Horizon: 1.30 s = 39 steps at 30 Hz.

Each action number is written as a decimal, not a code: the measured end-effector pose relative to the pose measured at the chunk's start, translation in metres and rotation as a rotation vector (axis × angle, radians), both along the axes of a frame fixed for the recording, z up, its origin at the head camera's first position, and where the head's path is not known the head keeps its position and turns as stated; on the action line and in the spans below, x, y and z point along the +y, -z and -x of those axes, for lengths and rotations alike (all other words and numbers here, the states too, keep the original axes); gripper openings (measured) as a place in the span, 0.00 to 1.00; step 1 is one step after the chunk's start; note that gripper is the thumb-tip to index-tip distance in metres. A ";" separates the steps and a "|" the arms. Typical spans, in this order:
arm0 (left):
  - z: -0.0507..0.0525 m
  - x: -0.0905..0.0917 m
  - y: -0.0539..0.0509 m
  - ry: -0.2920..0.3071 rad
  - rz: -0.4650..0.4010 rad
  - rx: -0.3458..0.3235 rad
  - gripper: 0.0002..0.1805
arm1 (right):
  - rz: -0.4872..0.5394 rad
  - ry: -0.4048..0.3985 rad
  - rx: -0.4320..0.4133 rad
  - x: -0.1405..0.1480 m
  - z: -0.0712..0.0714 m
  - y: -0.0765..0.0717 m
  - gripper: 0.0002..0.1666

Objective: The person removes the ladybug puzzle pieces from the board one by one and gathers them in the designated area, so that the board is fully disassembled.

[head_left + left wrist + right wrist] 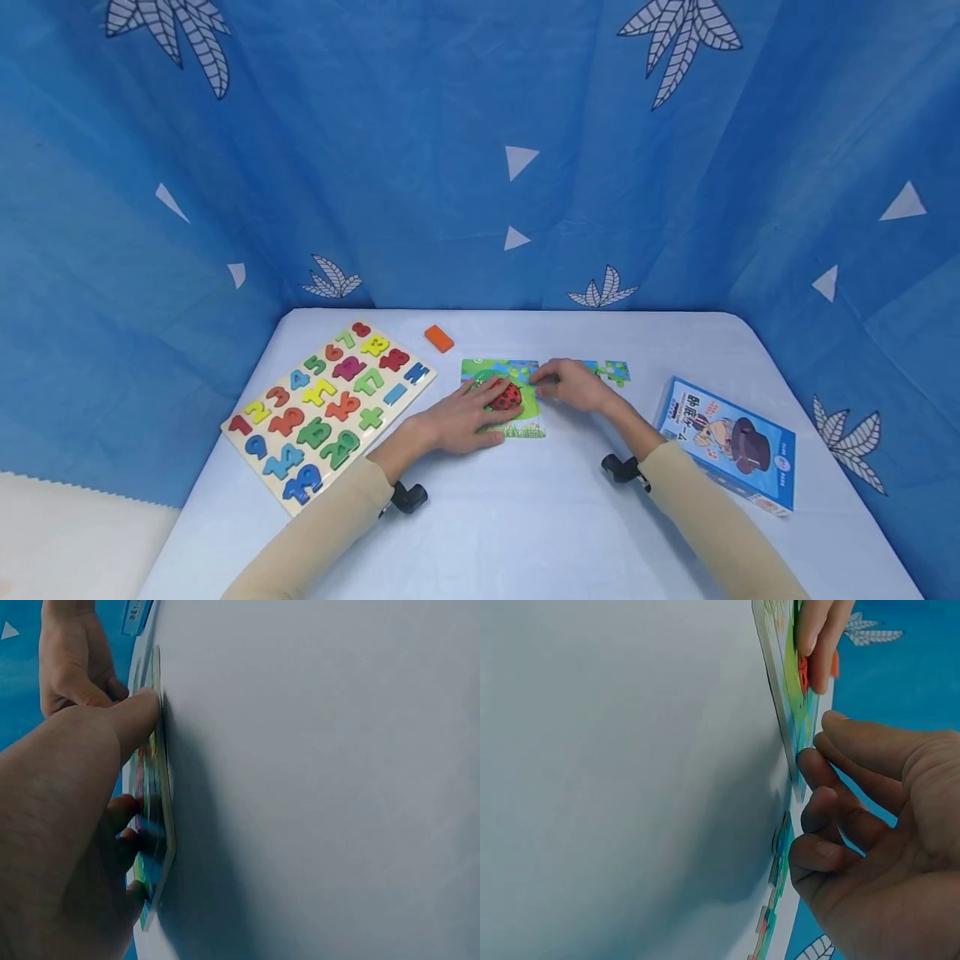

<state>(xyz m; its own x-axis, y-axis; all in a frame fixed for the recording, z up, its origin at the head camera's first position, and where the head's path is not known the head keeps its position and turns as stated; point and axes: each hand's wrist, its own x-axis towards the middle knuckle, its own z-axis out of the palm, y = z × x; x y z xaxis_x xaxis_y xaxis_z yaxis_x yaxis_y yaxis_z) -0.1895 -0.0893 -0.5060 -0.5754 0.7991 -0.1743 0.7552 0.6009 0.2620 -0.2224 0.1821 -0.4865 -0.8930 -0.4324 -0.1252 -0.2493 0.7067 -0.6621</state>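
Left hand (pixel 463 419) lies spread on a green-and-blue puzzle (pixel 529 407) picturing a black-spotted red ladybird (pixel 512 396); right hand (pixel 576 385) bends at its edge, hold unclear.

The desk (pixel 525 533) is pale, with a flat top. From the middle of it, a big board of bright numbers (pixel 339 401) lies slanted between 9 and 10 o'clock. A small orange block (pixel 438 338) is at 11 o'clock. A ladybug puzzle (pixel 528 411) lies near 12 o'clock. Blue and green puzzle pieces (pixel 617 372) lie between 1 and 2 o'clock. A blue box (pixel 731 443) lies tilted round at 3 o'clock, showing a big hat.
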 end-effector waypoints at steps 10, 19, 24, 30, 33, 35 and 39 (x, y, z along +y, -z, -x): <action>-0.002 0.000 0.001 -0.001 0.016 0.019 0.32 | -0.020 -0.019 -0.012 -0.007 -0.002 0.000 0.18; -0.002 0.000 -0.001 0.008 0.014 0.023 0.31 | -0.018 -0.040 0.006 -0.011 0.000 0.003 0.16; -0.002 0.000 0.001 0.004 0.024 0.022 0.31 | -0.018 -0.037 -0.009 -0.013 0.001 0.003 0.17; -0.002 0.001 0.002 0.003 0.042 0.032 0.31 | -0.007 -0.055 0.013 -0.016 -0.001 0.003 0.17; -0.002 0.001 0.003 0.002 0.051 0.037 0.31 | 0.000 -0.055 0.021 -0.018 -0.001 0.003 0.16; -0.002 0.001 0.003 0.001 0.052 0.036 0.31 | 0.006 -0.052 0.021 -0.019 -0.002 0.003 0.15; -0.003 0.001 0.003 -0.001 0.055 0.034 0.31 | 0.005 -0.053 0.037 -0.021 -0.002 0.004 0.12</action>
